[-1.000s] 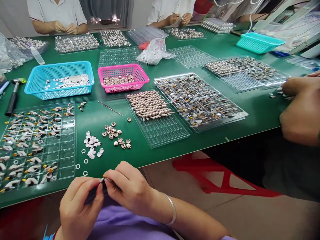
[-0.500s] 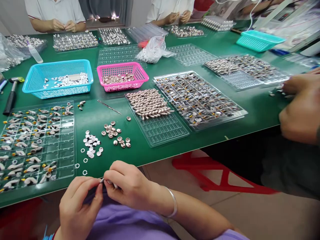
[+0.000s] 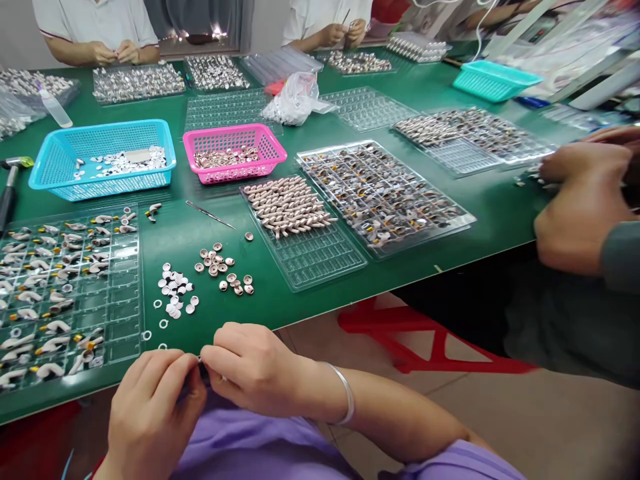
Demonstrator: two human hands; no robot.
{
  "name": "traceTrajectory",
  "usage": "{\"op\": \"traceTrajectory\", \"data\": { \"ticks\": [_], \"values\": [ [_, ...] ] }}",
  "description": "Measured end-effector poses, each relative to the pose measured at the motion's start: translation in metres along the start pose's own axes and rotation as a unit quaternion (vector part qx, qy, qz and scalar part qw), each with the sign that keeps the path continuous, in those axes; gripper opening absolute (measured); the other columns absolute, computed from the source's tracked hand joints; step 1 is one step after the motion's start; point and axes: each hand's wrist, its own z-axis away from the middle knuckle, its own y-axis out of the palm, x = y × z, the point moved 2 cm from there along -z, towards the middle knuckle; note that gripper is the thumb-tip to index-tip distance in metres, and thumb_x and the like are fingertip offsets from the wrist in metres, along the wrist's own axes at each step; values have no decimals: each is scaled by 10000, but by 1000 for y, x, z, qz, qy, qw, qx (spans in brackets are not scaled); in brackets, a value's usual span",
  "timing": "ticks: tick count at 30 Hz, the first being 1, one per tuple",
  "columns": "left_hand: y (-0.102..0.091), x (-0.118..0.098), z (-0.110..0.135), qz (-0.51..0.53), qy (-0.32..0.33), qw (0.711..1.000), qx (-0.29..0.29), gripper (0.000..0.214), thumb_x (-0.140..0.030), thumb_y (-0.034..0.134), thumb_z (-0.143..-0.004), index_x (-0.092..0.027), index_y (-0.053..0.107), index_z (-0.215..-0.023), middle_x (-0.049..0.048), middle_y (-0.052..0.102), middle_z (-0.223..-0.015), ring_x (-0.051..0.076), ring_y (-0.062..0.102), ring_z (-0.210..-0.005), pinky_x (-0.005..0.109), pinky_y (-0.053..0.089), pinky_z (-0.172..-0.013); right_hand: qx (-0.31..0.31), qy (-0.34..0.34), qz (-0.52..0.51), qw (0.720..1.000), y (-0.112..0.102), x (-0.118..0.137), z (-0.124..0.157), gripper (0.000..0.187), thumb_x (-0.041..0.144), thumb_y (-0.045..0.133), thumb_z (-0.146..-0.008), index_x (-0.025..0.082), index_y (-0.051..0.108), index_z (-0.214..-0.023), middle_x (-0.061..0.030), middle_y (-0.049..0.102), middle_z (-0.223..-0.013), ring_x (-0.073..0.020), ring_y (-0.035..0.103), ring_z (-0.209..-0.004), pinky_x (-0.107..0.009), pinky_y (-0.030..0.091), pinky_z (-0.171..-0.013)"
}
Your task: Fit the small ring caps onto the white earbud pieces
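Note:
Low in front of my purple top, near the table edge, my left hand [image 3: 157, 403] and my right hand [image 3: 263, 367] meet at the fingertips. Both are closed in a pinch around something tiny; only a pale speck shows between them, and the fingers hide the rest. Beyond them on the green table lie small white discs [image 3: 174, 312], several white rings [image 3: 163, 324] and rose-gold cups [image 3: 215, 269]. To the left, a clear tray [image 3: 123, 310] carries curved beige earpiece-like parts with yellow bits. A pair of tweezers [image 3: 210, 215] rests behind the cups.
A blue basket [image 3: 100, 191] and a pink basket [image 3: 234, 176] stand behind the loose parts. Clear trays [image 3: 320, 260] with beige pieces extend rightward. A hammer [image 3: 7, 197] lies far left. At right are a co-worker's hands [image 3: 580, 207] and a red stool [image 3: 390, 323]. Others sit opposite.
The view has shifted slightly, so the table's things appear further left. My hands stay together in the pinch; the small piece between them is now more covered by my fingers.

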Motion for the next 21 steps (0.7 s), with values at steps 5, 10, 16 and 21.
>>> {"op": "traceTrajectory", "data": {
  "ticks": [5, 10, 16, 21],
  "values": [
    [-2, -1, -7, 32, -25, 999, 31, 119, -87, 575, -877, -201, 592, -906, 33, 665, -797, 166, 615, -710, 272, 494, -700, 25, 5, -15, 1000, -1, -1, 2, 235, 149, 463, -932, 196, 516, -707, 23, 444, -629, -136, 389, -566, -264, 324, -537],
    [-5, 2, -10, 84, -74, 992, 60, 109, -127, 566, -858, -223, 588, -812, -8, 641, -737, 138, 607, -659, 229, 481, -631, 30, 3, -37, 999, -1, -3, 2, 222, 149, 479, -923, 193, 526, -710, 21, 449, -636, -133, 397, -569, -259, 328, -538],
    [-6, 6, -14, 175, -139, 966, 133, 144, -172, 556, -862, -236, 584, -737, -38, 621, -665, 121, 583, -595, 202, 461, -549, -3, 14, -114, 993, -3, -4, 1, 223, 132, 458, -912, 177, 572, -725, 16, 473, -626, -127, 410, -566, -244, 334, -521],
    [-5, 9, -14, 252, -200, 932, 169, 173, -205, 528, -875, -233, 576, -710, -41, 607, -649, 121, 571, -583, 200, 455, -538, -14, 33, -213, 976, -2, -6, 1, 140, 133, 487, -908, 170, 577, -807, 22, 506, -646, -112, 452, -579, -209, 389, -541]
  ]
}}
